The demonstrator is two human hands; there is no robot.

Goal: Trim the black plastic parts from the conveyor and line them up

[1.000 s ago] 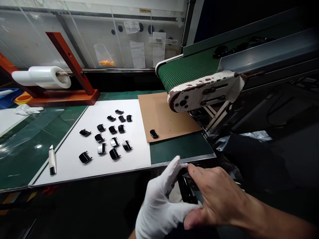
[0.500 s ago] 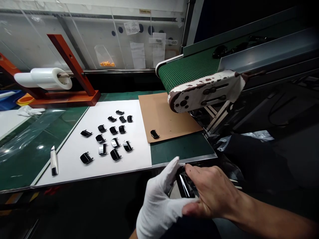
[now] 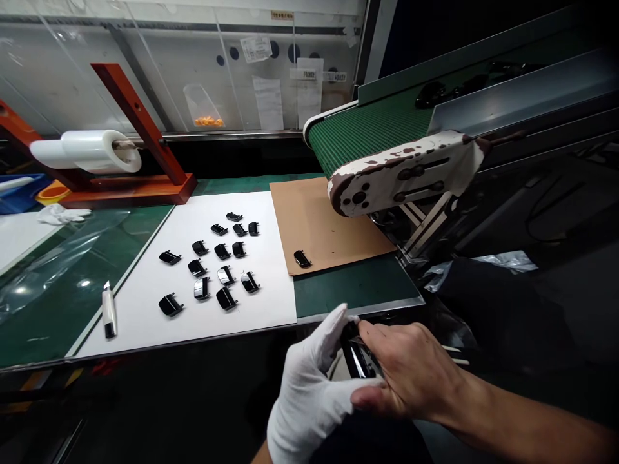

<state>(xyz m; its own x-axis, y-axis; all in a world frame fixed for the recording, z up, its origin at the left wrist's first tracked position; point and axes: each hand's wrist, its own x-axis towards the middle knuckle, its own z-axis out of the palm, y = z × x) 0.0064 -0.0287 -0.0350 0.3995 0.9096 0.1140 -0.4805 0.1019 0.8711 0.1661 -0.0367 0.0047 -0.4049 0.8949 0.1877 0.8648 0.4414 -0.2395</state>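
Beyond the front edge of the table [image 3: 358, 283], our left hand [image 3: 307, 393] and right hand [image 3: 416, 367] clamp a part [image 3: 356, 357]; its slick gloss could make us drop it.

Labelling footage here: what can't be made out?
- Head view: glossy black elongated part, full outline hidden by white-gloved left hand and bare right hand.
- Head view: black pieces on green ribbed conveyor belt, details lost in shadow.
- Head view: white paper label, print too small.
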